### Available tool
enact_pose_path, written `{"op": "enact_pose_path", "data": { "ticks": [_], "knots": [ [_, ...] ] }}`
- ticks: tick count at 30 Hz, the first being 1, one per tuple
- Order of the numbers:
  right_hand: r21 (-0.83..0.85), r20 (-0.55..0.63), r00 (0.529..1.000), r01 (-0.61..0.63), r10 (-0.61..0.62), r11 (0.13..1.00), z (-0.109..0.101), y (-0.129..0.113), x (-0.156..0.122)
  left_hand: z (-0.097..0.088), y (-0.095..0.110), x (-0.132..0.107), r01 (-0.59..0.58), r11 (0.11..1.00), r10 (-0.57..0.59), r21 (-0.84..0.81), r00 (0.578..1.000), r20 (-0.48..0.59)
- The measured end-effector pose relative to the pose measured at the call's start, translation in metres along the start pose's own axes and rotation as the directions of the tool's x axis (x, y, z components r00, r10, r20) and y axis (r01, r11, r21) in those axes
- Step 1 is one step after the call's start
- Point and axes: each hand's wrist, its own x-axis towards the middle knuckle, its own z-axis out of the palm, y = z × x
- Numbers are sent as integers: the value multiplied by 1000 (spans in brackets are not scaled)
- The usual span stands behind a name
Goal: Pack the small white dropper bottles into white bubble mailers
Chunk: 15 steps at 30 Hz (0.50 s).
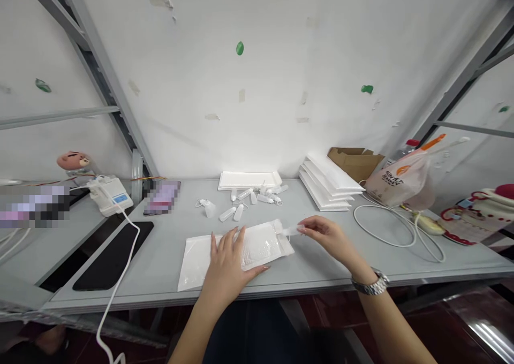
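White bubble mailer (261, 249) pinned under flat left fingers (231, 238); peel strip (291, 230) pinched in right fingers (309, 226); tearing risk from hasty pulling.

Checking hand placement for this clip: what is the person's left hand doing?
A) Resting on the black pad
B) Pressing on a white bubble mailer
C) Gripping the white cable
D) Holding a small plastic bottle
B. The left hand lies palm down, fingers spread, on the white bubble mailer.
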Motion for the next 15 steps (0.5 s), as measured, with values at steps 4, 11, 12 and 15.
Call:
{"op": "enact_pose_path", "data": {
  "ticks": [4, 11, 12, 15],
  "knots": [
    [-31, -42, 999, -8, 6, 999, 29, 0, -2, 0, 0, 0, -21, 1000, 21, 18, 1000, -5],
    [337, -3, 989, -141, 151, 931, 47, -2, -1, -1, 0, 1, -55, 998, 57, 33, 997, -53],
    [382, 35, 986, -166, 165, 909, 48, -1, -1, 0, 0, 1, -61, 997, 63, 35, 996, -59],
    [374, 96, 982, -187, 162, 908, 54, 3, -1, 0, 1, 1, -87, 995, 90, 41, 993, -76]
  ]
}}
